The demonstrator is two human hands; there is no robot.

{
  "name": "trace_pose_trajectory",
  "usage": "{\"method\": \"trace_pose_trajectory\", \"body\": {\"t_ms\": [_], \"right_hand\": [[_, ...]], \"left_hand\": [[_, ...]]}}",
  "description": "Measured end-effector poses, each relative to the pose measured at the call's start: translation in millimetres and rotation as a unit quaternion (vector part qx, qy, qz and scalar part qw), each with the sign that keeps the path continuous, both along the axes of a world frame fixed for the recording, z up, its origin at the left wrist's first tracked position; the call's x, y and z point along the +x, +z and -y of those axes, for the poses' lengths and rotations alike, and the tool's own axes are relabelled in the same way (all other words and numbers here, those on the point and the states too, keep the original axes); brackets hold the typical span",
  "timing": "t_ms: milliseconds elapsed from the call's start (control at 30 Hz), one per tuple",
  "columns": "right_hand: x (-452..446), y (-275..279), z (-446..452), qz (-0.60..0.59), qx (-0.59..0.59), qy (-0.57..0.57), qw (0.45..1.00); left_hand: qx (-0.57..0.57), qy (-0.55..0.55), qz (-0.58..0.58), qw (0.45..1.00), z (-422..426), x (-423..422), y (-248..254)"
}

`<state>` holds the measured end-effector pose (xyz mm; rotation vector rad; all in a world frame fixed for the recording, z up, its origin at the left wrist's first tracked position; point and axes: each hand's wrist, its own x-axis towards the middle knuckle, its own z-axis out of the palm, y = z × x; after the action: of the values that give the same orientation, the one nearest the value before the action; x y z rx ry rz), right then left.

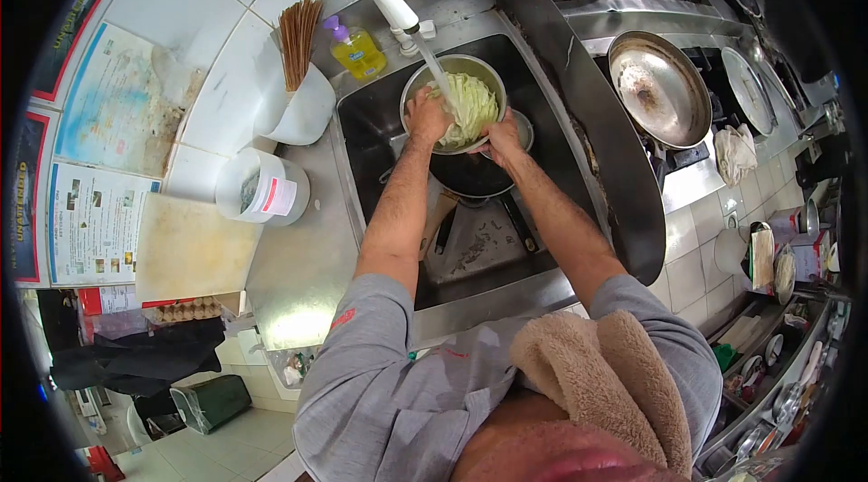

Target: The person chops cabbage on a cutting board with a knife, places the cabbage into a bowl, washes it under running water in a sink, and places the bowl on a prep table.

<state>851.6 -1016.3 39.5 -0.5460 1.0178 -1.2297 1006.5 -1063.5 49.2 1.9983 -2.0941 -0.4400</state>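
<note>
A metal bowl [495,73] with shredded pale green cabbage [472,108] is held over the dark sink [371,111]. Water from the white faucet [391,3] runs onto the cabbage. My left hand [429,115] reaches into the bowl at its left side, its fingers partly hidden against the cabbage, so whether they grip it cannot be made out. At the lower right, my right hand [503,137] grips the bowl's rim. Beneath the bowl lie a dark pan [470,176] and another small metal bowl [524,131].
Yellow soap bottle [358,51], brush of thin sticks [298,41] in a white container [303,111] and a white bucket [262,187] stand left of the sink. A metal wall [579,93] separates it from the stove, where a large pan [660,89] sits.
</note>
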Motion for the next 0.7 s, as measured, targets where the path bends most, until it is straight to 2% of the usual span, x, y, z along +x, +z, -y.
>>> {"method": "trace_pose_trajectory", "body": {"t_ms": [233, 333, 433, 500, 533, 600, 633, 700], "right_hand": [[5.2, 1.2, -3.9, -0.011, 0.009, 0.009, 1.000], [4.2, -3.7, -0.2, 0.023, 0.016, -0.002, 1.000], [2.5, -8.8, 4.4, -0.015, 0.004, 0.007, 1.000], [-0.4, -10.2, 6.3, -0.022, 0.009, 0.005, 1.000], [-0.4, -10.4, 7.3, -0.028, 0.012, 0.004, 1.000], [0.4, -10.1, 8.9, -0.034, 0.012, 0.006, 0.999], [-0.1, -10.3, 7.9, -0.043, 0.015, 0.006, 0.999], [4.9, -10.6, 6.1, -0.043, 0.013, 0.001, 0.999]], "left_hand": [[-0.069, 0.023, -0.004, 0.997, -2.2, 9.9, -10.2], [-0.108, -0.017, -0.007, 0.994, 1.2, 12.2, -10.7], [-0.070, -0.009, 0.018, 0.997, 10.8, 10.6, -10.5], [0.094, -0.054, -0.023, 0.994, 28.2, 14.7, -2.8], [0.093, -0.052, -0.022, 0.994, 28.1, 14.5, 4.3], [0.118, 0.050, -0.178, 0.976, 30.1, 13.4, 17.7], [0.119, 0.049, -0.177, 0.976, 26.7, 7.6, 19.9], [-0.019, 0.046, -0.139, 0.989, 19.3, -15.1, 19.9]]}}
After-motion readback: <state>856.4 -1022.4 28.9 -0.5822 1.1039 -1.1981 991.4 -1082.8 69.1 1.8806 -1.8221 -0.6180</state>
